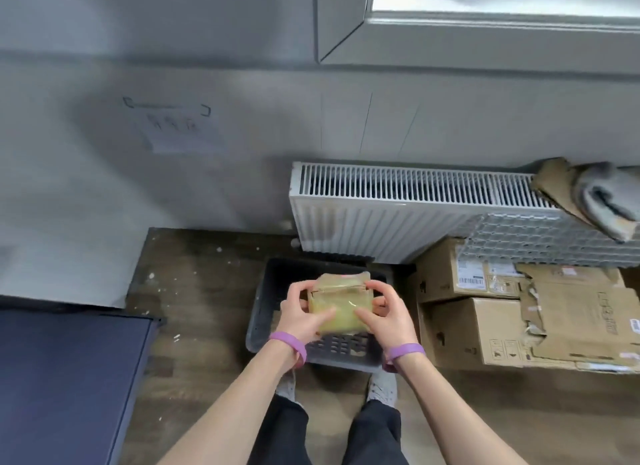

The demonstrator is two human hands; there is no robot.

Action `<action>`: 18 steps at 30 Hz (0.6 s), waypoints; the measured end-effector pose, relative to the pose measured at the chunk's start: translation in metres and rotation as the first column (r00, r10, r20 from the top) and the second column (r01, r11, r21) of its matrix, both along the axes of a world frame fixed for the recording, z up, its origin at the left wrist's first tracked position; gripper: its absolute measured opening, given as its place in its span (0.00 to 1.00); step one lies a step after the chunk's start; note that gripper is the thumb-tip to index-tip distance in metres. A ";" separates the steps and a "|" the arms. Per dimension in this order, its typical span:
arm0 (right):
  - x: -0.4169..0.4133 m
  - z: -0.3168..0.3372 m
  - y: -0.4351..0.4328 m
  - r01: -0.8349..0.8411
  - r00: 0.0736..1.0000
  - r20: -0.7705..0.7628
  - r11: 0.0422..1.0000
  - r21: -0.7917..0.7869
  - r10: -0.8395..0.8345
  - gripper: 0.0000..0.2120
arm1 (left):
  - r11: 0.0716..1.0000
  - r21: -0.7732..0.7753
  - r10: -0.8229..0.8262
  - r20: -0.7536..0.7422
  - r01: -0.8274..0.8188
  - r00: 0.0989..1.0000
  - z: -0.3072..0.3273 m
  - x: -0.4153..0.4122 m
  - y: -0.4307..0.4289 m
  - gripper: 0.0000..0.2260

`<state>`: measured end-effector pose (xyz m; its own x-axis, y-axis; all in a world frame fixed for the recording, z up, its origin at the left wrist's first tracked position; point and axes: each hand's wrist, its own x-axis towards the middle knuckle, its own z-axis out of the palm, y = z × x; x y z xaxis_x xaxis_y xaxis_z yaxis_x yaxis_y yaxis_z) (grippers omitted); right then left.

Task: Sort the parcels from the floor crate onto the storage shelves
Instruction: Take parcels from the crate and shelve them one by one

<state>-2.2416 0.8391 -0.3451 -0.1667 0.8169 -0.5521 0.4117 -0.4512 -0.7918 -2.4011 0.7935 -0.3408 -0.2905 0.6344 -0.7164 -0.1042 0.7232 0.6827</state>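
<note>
2 hands, left hand (300,313) and right hand (385,311), clamp our small tape-wrapped yellowish cardboard parcel (341,302) above the dark plastic floor crate (266,298); we should keep it level.

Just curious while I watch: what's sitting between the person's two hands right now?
In the head view, a small tape-wrapped cardboard parcel lies between the left hand and right hand, gripped from both sides above the dark floor crate.

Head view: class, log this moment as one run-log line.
step: parcel lift | left hand: holds parcel | right hand: holds parcel | parcel: above floor crate | shelves: not in view
</note>
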 end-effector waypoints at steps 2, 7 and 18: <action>-0.002 0.019 -0.007 0.014 0.999 -0.039 1.000 0.021 -0.014 0.07 | 0.987 -0.016 0.158 0.123 -0.157 0.980 0.023 -0.005 -0.001 0.08; -0.002 0.045 -0.007 0.003 0.997 -0.074 0.996 0.093 0.004 0.16 | 0.969 0.005 0.240 0.200 -0.246 0.950 0.059 -0.021 0.000 0.12; -0.012 0.110 0.027 -0.090 0.960 -0.229 0.951 0.297 0.163 0.36 | 0.972 0.135 0.142 0.313 -0.192 0.939 0.116 -0.037 0.022 0.35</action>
<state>-2.2531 0.8663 -0.2352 -0.3808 0.8952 -0.2313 0.2250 -0.1529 -0.9623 -2.4377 0.8159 -0.2252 -0.1900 0.7095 -0.6786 -0.4312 0.5607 0.7069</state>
